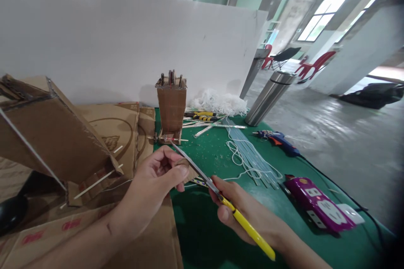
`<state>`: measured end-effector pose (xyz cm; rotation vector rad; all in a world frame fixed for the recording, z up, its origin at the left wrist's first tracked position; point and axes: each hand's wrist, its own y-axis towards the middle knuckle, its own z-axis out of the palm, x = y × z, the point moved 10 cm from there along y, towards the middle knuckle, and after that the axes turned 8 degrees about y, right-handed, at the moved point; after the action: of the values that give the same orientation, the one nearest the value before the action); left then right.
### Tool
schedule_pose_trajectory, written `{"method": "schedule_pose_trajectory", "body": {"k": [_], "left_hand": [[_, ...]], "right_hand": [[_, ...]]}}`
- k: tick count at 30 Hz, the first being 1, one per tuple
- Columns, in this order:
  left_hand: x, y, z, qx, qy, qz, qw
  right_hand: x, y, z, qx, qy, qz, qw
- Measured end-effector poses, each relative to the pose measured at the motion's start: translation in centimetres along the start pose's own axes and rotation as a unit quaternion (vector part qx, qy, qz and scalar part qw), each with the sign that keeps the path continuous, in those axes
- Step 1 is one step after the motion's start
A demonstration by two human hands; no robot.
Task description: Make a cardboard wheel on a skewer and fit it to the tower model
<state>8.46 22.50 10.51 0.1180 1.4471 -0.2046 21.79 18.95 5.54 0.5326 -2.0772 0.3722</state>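
My left hand (pixel 154 180) pinches a small brown cardboard piece (pixel 187 167) between thumb and fingers, just above the green table (pixel 208 227). My right hand (pixel 249 214) grips yellow-handled scissors (pixel 221 195); their metal blades reach up and left, against the cardboard piece. Past the blade tips stands a small upright cardboard tower (pixel 171 109) with sticks poking from its top and base.
A large cardboard structure (pixel 53 134) with thin sticks sits at left on flat cardboard sheets. Glue sticks (pixel 249 155), white string, a blue glue gun (pixel 279 141), a purple power strip (pixel 318 204) and a steel flask (pixel 269 97) lie to the right. A white wall panel stands behind.
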Motion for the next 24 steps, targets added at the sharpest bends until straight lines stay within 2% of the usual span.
{"method": "schedule_pose_trajectory", "body": {"k": [10, 17, 24], "left_hand": [[0.8, -0.1, -0.1, 0.012, 0.003, -0.021, 1.0], [2.0, 0.2, -0.6, 0.012, 0.041, -0.065, 0.997], [0.8, 0.5, -0.6, 0.044, 0.044, -0.04, 0.997]], "right_hand": [[-0.3, 0.2, -0.4, -0.014, -0.021, 0.0, 1.0], [-0.4, 0.3, -0.6, -0.013, -0.021, 0.007, 1.0], [-0.6, 0.4, -0.8, -0.017, 0.01, 0.018, 1.0]]}}
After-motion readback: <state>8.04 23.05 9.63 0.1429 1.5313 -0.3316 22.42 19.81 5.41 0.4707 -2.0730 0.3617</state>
